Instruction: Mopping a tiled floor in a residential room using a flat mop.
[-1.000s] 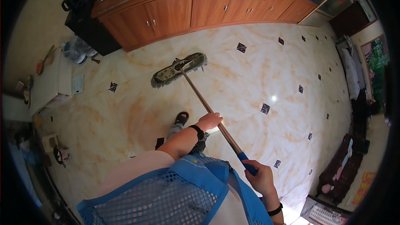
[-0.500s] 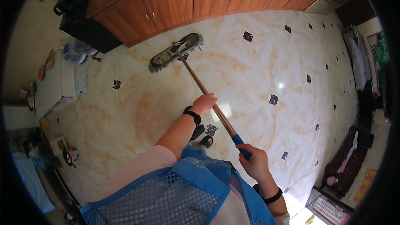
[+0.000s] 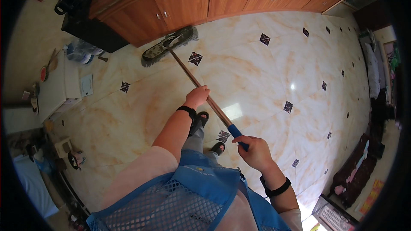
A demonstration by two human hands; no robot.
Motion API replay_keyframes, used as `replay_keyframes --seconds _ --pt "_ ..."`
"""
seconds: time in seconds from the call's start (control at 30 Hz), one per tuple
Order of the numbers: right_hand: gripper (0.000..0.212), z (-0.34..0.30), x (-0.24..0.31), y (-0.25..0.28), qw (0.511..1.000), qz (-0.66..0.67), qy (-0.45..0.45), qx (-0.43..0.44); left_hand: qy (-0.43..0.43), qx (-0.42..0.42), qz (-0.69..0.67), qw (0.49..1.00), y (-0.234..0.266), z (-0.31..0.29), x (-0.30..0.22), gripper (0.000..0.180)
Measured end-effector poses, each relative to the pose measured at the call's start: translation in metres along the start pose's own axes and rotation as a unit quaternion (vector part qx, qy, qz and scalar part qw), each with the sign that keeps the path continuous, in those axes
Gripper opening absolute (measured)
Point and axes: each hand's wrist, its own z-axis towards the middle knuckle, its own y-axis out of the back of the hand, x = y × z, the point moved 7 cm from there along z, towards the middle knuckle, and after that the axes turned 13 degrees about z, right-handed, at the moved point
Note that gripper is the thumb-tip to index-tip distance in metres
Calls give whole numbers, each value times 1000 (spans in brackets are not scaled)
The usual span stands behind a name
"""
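A flat dust mop (image 3: 219, 112) with a long copper-coloured pole slants across the tiled floor (image 3: 252, 72). Its wide fringed head (image 3: 156, 52), grey with a mottled patterned top, lies on the tiles close to the wooden cabinet's base. My left hand (image 3: 197, 96) is wrapped round the middle of the pole, palm down. Around the blue grip at the pole's near end, my right hand (image 3: 253, 150) is closed, with its thumb along the top. Both wrists carry black bands.
Along the far side runs a long wooden cabinet (image 3: 182, 6) with doors and drawers. Wrapped plastic bottles (image 3: 81, 53) and a white scale-like slab (image 3: 87, 84) lie at left, near a white low cabinet (image 3: 58, 90). A dark red bench (image 3: 355, 169) stands at right. My sandalled feet (image 3: 218, 148) are below.
The mop head has moved left and slightly farther away, up to the cabinet's base. Both hands have shifted left and forward with the pole, and one foot shows more fully.
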Motion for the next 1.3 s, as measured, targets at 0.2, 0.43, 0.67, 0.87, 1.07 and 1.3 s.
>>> replay_keyframes --seconds 0.2,0.43,0.67,0.87,1.07,1.3 --pt "15 18 -6 -32 998 30 39 30 33 -22 -33 999 3 -16 53 33" --pt "11 41 3 -67 994 5 79 79 28 -36 -10 999 38 -52 77 18" --pt "13 32 13 -90 988 -51 83 122 181 12 -149 972 18 -85 117 32" --pt "16 -3 14 -81 979 -104 78 157 8 -31 25 999 -16 -106 101 28" --pt "19 -60 3 -63 981 -119 60 143 -41 5 59 997 -40 -136 46 22" --pt "24 -130 -2 -58 979 -144 46 134 -23 42 -17 999 -49 -191 -6 25"
